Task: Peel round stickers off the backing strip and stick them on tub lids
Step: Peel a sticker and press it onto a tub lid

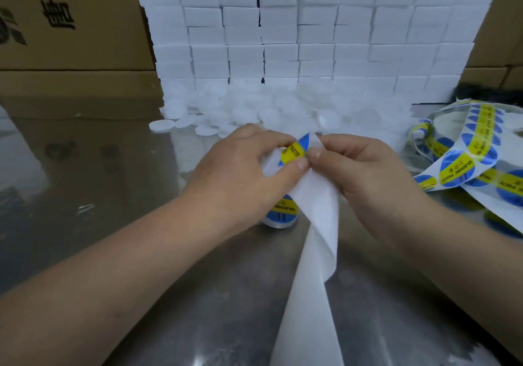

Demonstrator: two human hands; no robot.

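A white backing strip [314,252] hangs from my hands down to the frame's bottom edge. At its top sits a round blue-and-yellow sticker [295,150]. My left hand [246,167] pinches this sticker between thumb and fingers. My right hand [359,164] pinches the strip right beside it, fingertips almost touching the left thumb. Below my left hand a small tub [280,215] stands on the steel table, its lid bearing a blue-and-yellow sticker; my hand partly hides it. A heap of bare white lids [254,108] lies behind my hands.
Loops of strip full of stickers [464,156] lie at the right on the shiny table [113,210]. A wall of stacked white boxes [311,31] fills the back. Brown cartons [70,40] stand at the left and far right.
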